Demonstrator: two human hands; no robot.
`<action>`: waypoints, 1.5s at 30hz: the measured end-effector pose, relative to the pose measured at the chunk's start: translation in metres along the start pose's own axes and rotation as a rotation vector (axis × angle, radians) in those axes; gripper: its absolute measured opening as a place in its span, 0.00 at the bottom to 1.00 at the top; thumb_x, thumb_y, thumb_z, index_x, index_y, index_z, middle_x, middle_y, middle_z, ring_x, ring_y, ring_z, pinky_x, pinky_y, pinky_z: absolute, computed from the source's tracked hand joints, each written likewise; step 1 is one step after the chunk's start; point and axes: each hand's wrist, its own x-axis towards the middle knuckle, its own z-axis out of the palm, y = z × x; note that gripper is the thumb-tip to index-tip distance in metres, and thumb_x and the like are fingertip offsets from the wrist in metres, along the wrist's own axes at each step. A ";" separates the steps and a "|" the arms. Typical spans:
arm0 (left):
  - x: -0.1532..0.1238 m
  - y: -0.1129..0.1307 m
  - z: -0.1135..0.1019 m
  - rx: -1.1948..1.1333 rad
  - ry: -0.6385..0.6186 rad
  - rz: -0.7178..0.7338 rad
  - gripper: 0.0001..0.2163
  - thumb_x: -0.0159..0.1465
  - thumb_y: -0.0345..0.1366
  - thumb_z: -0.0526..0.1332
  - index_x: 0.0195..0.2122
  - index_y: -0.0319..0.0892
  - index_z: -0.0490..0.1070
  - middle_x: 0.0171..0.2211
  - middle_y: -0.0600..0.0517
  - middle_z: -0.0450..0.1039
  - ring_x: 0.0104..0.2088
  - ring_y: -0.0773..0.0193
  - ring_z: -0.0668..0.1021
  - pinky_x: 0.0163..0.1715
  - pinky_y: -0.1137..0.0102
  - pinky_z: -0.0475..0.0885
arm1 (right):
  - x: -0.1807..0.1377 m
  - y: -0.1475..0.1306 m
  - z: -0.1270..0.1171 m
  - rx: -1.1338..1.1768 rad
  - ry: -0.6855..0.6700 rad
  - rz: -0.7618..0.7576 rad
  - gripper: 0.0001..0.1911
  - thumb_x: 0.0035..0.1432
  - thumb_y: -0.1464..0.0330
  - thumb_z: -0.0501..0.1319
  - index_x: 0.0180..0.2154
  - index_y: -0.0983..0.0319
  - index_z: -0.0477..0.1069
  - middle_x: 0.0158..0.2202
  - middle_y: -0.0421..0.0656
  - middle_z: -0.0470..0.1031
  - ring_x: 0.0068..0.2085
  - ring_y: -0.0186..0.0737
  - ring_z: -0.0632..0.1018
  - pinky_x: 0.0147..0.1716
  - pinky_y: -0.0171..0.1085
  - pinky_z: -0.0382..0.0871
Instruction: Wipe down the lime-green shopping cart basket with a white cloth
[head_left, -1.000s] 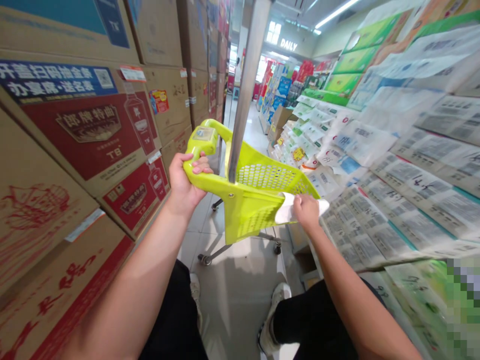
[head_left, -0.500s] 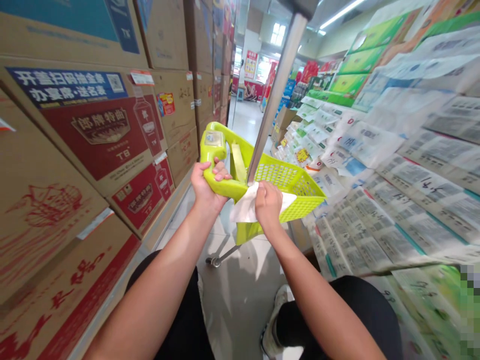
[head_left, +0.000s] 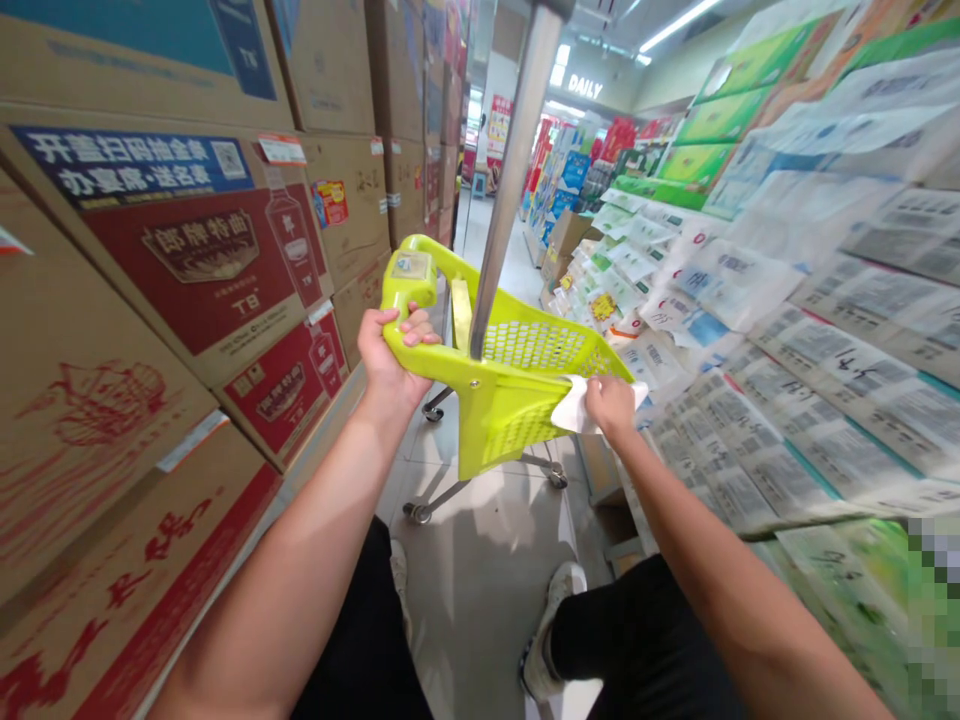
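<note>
A lime-green shopping cart (head_left: 495, 400) with a perforated basket stands in front of me, a metal pole (head_left: 508, 180) rising from it. My left hand (head_left: 401, 345) is wrapped round the green handle at the cart's left end. Farther right, my right hand (head_left: 609, 405) grips a white cloth (head_left: 574, 405) and presses it against the basket's upper rim. The cloth sticks out on both sides of the fingers. Inside the basket no goods show.
Stacked cardboard boxes (head_left: 210, 270) wall the left side. Packs of tissue paper (head_left: 840, 370) are piled along the right. Cart wheels (head_left: 420, 512) rest on the tiled floor (head_left: 465, 600) between my feet. Shelves (head_left: 562, 190) line the aisle beyond.
My right hand has slid the cloth rightward along the rim, away from the pole. The cart, its pole and my left hand have shifted slightly left.
</note>
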 end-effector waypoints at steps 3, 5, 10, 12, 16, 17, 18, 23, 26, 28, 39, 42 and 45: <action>0.001 -0.007 0.001 -0.039 -0.020 0.007 0.03 0.62 0.35 0.59 0.33 0.42 0.65 0.17 0.63 0.56 0.13 0.77 0.63 0.19 0.79 0.67 | -0.004 -0.043 -0.006 0.096 0.018 -0.053 0.24 0.69 0.63 0.47 0.34 0.66 0.79 0.36 0.55 0.80 0.38 0.50 0.77 0.40 0.42 0.62; 0.001 -0.012 0.002 -0.061 -0.035 -0.002 0.02 0.61 0.34 0.58 0.33 0.42 0.65 0.16 0.63 0.56 0.13 0.76 0.63 0.19 0.78 0.67 | -0.008 -0.084 -0.014 0.233 0.049 -0.134 0.24 0.70 0.63 0.46 0.35 0.64 0.77 0.35 0.52 0.80 0.37 0.48 0.76 0.40 0.41 0.62; -0.001 -0.015 0.003 -0.057 -0.040 -0.009 0.02 0.61 0.33 0.56 0.34 0.42 0.65 0.17 0.62 0.57 0.13 0.76 0.63 0.20 0.78 0.68 | -0.025 -0.162 -0.030 0.483 0.122 -0.262 0.24 0.74 0.59 0.41 0.38 0.60 0.72 0.35 0.47 0.75 0.38 0.46 0.73 0.42 0.41 0.61; -0.001 -0.009 0.002 -0.041 -0.039 -0.021 0.02 0.62 0.33 0.56 0.34 0.42 0.65 0.17 0.62 0.57 0.13 0.76 0.64 0.20 0.78 0.68 | -0.033 -0.163 -0.027 0.482 0.148 -0.311 0.22 0.73 0.58 0.42 0.44 0.61 0.71 0.39 0.48 0.74 0.43 0.47 0.72 0.47 0.43 0.61; 0.002 0.011 -0.003 -0.001 -0.001 -0.047 0.03 0.64 0.34 0.56 0.37 0.42 0.66 0.17 0.62 0.59 0.13 0.75 0.65 0.21 0.78 0.70 | -0.044 -0.114 -0.006 0.360 0.162 -0.414 0.23 0.71 0.57 0.44 0.54 0.64 0.67 0.47 0.53 0.72 0.50 0.51 0.69 0.52 0.48 0.59; 0.003 0.016 -0.005 0.002 0.004 -0.053 0.03 0.64 0.34 0.56 0.38 0.42 0.66 0.17 0.62 0.60 0.13 0.75 0.66 0.22 0.78 0.71 | -0.045 -0.094 0.000 0.303 0.155 -0.407 0.24 0.71 0.57 0.44 0.54 0.65 0.67 0.46 0.53 0.72 0.49 0.52 0.69 0.52 0.48 0.58; 0.005 0.020 -0.007 0.001 0.007 -0.056 0.03 0.64 0.34 0.56 0.38 0.42 0.66 0.17 0.62 0.60 0.13 0.75 0.66 0.21 0.78 0.71 | -0.044 -0.071 0.004 0.240 0.142 -0.390 0.24 0.71 0.57 0.44 0.52 0.65 0.68 0.45 0.54 0.72 0.49 0.52 0.69 0.52 0.48 0.58; 0.017 0.028 -0.014 -0.039 0.009 -0.040 0.04 0.64 0.36 0.57 0.38 0.43 0.66 0.16 0.62 0.61 0.13 0.75 0.66 0.19 0.78 0.70 | -0.024 0.034 0.010 0.014 0.018 -0.212 0.25 0.71 0.58 0.41 0.40 0.64 0.72 0.38 0.55 0.74 0.42 0.52 0.72 0.45 0.46 0.60; 0.024 0.021 -0.015 -0.081 -0.019 -0.030 0.06 0.64 0.39 0.57 0.39 0.42 0.66 0.16 0.62 0.61 0.12 0.75 0.66 0.18 0.78 0.69 | -0.006 0.041 0.009 0.030 -0.019 -0.136 0.27 0.71 0.55 0.43 0.41 0.64 0.73 0.39 0.54 0.77 0.42 0.52 0.74 0.44 0.44 0.61; 0.027 0.012 -0.013 -0.096 -0.042 -0.026 0.08 0.65 0.39 0.56 0.40 0.41 0.66 0.16 0.63 0.60 0.12 0.76 0.66 0.18 0.79 0.68 | 0.002 0.012 0.009 0.113 -0.021 -0.177 0.28 0.70 0.52 0.44 0.43 0.64 0.74 0.41 0.53 0.78 0.44 0.52 0.75 0.46 0.44 0.62; 0.024 -0.033 -0.006 0.003 -0.046 0.081 0.09 0.61 0.36 0.61 0.41 0.41 0.66 0.17 0.64 0.59 0.14 0.77 0.65 0.21 0.79 0.70 | -0.009 -0.128 -0.022 0.554 0.089 -0.438 0.30 0.71 0.50 0.46 0.58 0.64 0.67 0.55 0.53 0.73 0.55 0.52 0.71 0.57 0.47 0.61; 0.013 -0.043 -0.003 0.041 -0.044 0.110 0.07 0.63 0.34 0.58 0.41 0.40 0.65 0.19 0.63 0.61 0.16 0.77 0.66 0.24 0.80 0.71 | 0.013 -0.074 -0.011 0.435 -0.072 -0.348 0.27 0.73 0.54 0.42 0.50 0.62 0.73 0.48 0.52 0.77 0.51 0.51 0.74 0.56 0.48 0.62; 0.002 -0.057 0.004 0.096 -0.019 0.156 0.06 0.63 0.34 0.56 0.40 0.39 0.65 0.19 0.62 0.59 0.17 0.77 0.66 0.26 0.80 0.71 | 0.031 -0.026 0.003 0.319 -0.106 -0.108 0.26 0.73 0.57 0.42 0.44 0.62 0.76 0.49 0.54 0.77 0.55 0.55 0.72 0.62 0.59 0.53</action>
